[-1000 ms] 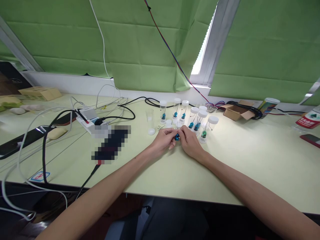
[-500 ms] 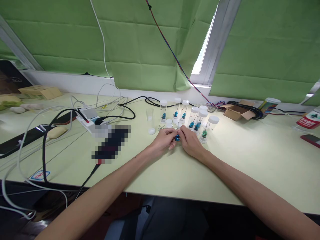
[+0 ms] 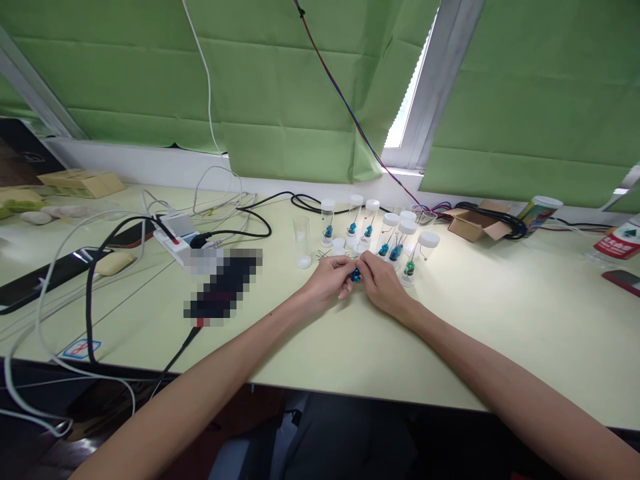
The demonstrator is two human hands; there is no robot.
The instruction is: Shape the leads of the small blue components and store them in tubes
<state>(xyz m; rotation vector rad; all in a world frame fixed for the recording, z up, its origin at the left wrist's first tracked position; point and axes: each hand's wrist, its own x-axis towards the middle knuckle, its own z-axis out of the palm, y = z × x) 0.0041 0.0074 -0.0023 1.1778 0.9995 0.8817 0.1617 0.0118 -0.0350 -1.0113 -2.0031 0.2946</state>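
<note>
My left hand [image 3: 331, 279] and my right hand [image 3: 381, 281] meet over the table, fingertips pinched together around a small shiny blue piece [image 3: 356, 275]. Thin wire seems to rise from it; fingers hide most of the piece. Just beyond my hands stand several clear tubes with white caps, such as this capped tube [image 3: 327, 217], each with a blue piece and wires inside. One capped tube [image 3: 410, 267] near my right hand holds a green piece. Left of my hands is an uncapped clear tube [image 3: 302, 240]. Short metal wires [image 3: 324, 255] and a white cap [image 3: 339, 245] lie close behind my left hand.
A white power strip [image 3: 175, 243] with tangled cables and a blurred dark device [image 3: 225, 285] lie on the left. At the back right are an open cardboard box [image 3: 473, 221], a canister [image 3: 540, 212] and a bottle with a red label [image 3: 620, 241]. The table's front edge runs beneath my forearms.
Almost nothing differs. The view has shifted very slightly, and both hands keep the same pinch on the blue piece.
</note>
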